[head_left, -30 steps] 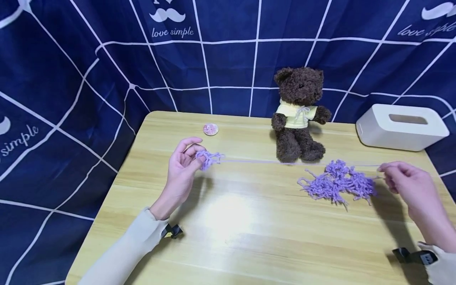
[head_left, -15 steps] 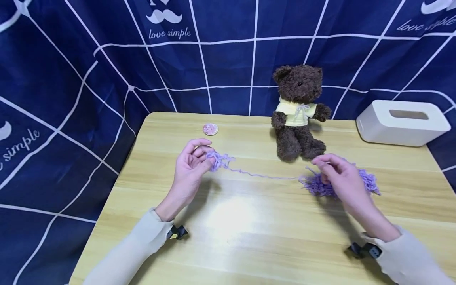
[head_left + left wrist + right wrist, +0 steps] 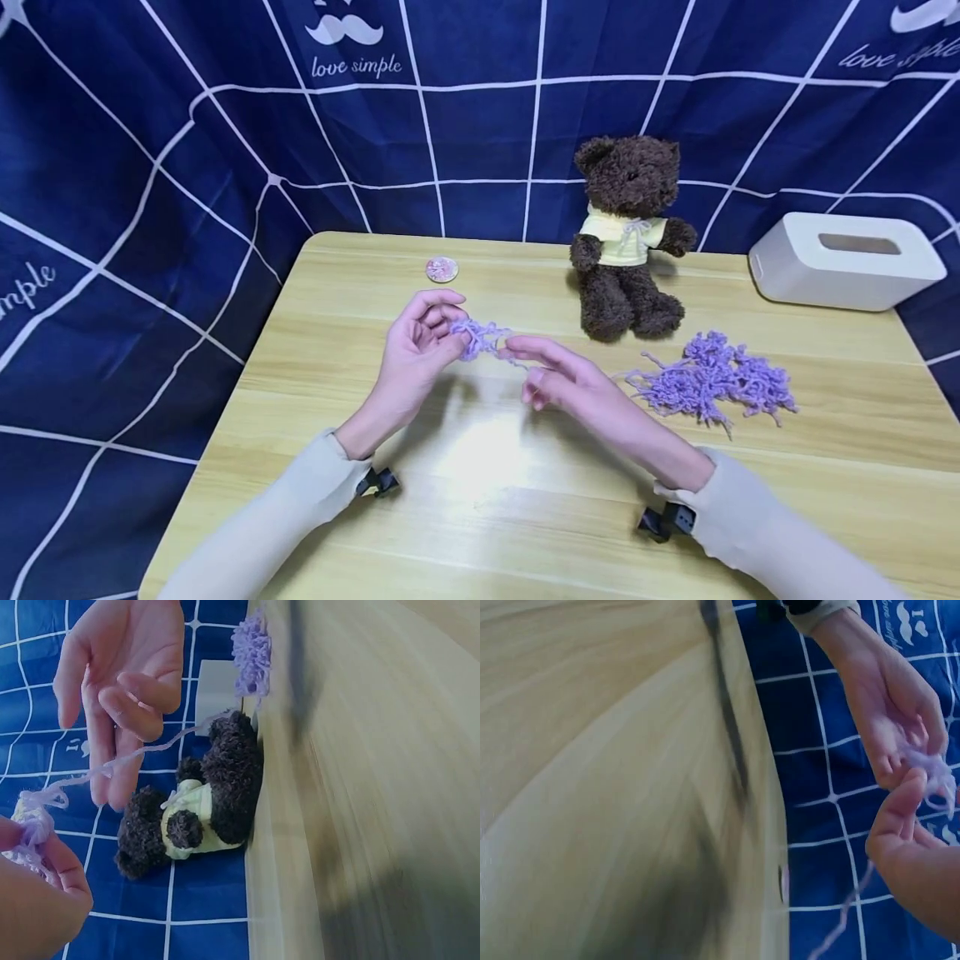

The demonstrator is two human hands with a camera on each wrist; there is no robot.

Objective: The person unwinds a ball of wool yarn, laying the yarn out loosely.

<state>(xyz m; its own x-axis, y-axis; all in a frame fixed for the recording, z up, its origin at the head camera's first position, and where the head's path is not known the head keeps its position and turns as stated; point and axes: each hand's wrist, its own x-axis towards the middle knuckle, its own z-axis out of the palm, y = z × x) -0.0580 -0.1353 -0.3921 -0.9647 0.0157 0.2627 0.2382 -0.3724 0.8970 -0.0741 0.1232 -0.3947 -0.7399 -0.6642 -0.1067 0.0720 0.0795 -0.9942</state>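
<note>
My left hand (image 3: 411, 362) pinches a small bundle of purple yarn (image 3: 483, 339) between thumb and fingers, above the table. Close to its right side is my right hand (image 3: 573, 379), thumb and forefinger apart. In the left wrist view the right hand's fingers (image 3: 112, 769) look loosely spread, and a purple strand (image 3: 154, 747) runs across them from the bundle. Whether they touch the strand is hard to tell. A larger frilly purple yarn piece (image 3: 712, 382) lies on the table to the right. The right wrist view is blurred around the bundle.
A brown teddy bear (image 3: 630, 242) in a yellow top sits at the back of the wooden table (image 3: 480, 542). Right of it stands a white tissue box (image 3: 847, 271). A small round pink disc (image 3: 442, 269) lies at the back left. Blue checked cloth (image 3: 480, 125) hangs behind.
My right hand has swept left from beyond the larger yarn piece to beside the small bundle. The strand, taut at first, has slackened. The left hand has shifted slightly right, still pinching the bundle.
</note>
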